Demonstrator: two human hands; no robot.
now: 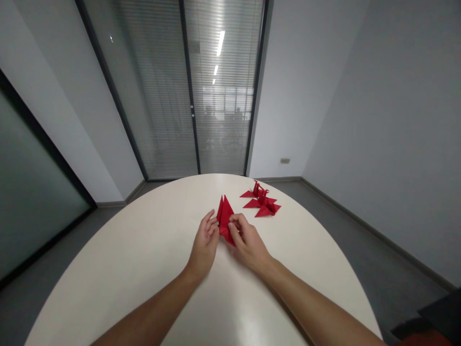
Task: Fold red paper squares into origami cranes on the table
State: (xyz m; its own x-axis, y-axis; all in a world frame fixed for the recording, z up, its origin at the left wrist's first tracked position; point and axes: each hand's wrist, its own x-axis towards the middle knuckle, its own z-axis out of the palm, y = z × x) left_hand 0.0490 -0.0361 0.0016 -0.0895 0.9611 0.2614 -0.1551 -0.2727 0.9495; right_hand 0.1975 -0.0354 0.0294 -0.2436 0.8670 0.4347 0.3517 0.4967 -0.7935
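Observation:
A folded piece of red origami paper [226, 216], with two long points facing away from me, is held up over the table between my hands. My right hand [247, 238] pinches its right side between thumb and fingers. On the other side, my left hand [206, 239] has its fingers apart and loosely bent, with the fingertips at the paper's left edge. Whether they press on it is hard to see. Beyond my right hand, red paper cranes [265, 205] with spread wings stand close together, partly overlapping.
The round white table [151, 250] spreads out under my arms. Past its far edge are a glass partition with blinds [162, 96] and a pale wall [309, 96] with a socket plate [285, 161]. A dark object [441, 312] shows at the lower right.

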